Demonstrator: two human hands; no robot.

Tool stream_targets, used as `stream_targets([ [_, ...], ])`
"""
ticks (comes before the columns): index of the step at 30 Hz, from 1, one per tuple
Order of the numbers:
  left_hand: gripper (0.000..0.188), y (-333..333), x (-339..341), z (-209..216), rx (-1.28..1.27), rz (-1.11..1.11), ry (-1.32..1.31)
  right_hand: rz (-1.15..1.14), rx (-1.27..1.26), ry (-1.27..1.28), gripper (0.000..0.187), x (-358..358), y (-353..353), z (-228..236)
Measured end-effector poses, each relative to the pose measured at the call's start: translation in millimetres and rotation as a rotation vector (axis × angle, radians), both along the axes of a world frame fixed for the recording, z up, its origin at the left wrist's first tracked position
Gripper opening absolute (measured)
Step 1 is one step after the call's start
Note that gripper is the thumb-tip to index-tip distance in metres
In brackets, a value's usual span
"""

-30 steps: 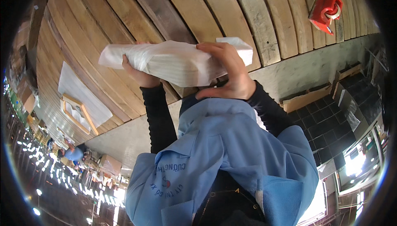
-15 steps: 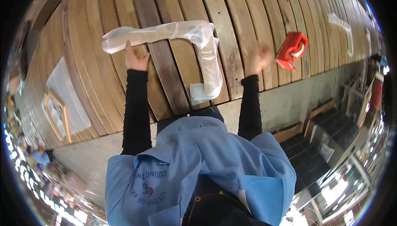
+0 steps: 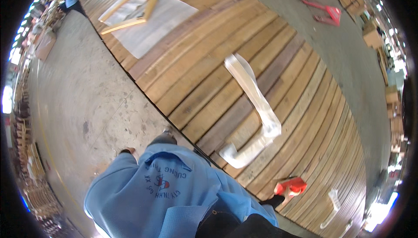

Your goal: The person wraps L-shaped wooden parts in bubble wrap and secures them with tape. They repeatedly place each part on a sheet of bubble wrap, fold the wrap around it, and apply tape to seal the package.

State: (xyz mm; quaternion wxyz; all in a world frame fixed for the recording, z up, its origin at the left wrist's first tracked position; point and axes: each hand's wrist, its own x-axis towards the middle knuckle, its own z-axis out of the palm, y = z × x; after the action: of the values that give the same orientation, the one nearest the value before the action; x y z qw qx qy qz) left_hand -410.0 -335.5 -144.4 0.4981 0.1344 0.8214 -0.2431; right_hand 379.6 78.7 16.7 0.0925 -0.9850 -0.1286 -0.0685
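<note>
Head view: the person is standing at the edge of the brown plank platform (image 3: 196,72). The long white plastic-wrapped strip (image 3: 254,94) is lying bent across the boards at 2 o'clock, with nobody touching it. Their black right sleeve (image 3: 273,201) is reaching toward the small red plastic tool (image 3: 291,186) at 4 o'clock. The right hand is hiding behind it, so can't tell its grip, and the left hand isn't showing. Looks like a tool-grabbing step; it'd need a firm pinch.
</note>
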Motion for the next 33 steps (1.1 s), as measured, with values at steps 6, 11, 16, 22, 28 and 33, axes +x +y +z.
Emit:
stream_targets([
  [6,0.035,31,11,-70,0.605,0.754,-0.203,0.1,0.033,0.01,0.108,-77,-37,57],
  [11,0.042,25,-103,-65,0.612,0.387,-0.289,0.296,0.182,0.194,0.101,-204,-51,89],
  [16,0.047,-8,-263,-22,0.738,0.385,0.098,0.308,0.678,1.143,0.068,-436,-25,59],
  [22,0.048,-11,-464,0,1.129,0.844,0.225,0.678,0.501,1.928,0.051,-672,101,-49],
  [28,0.045,-50,-566,1,0.954,1.413,0.236,0.446,0.449,0.369,0.062,-950,68,-53],
  [33,0.039,-6,-647,-28,0.841,1.451,0.544,0.385,0.415,-0.035,0.06,-1038,73,-99],
])
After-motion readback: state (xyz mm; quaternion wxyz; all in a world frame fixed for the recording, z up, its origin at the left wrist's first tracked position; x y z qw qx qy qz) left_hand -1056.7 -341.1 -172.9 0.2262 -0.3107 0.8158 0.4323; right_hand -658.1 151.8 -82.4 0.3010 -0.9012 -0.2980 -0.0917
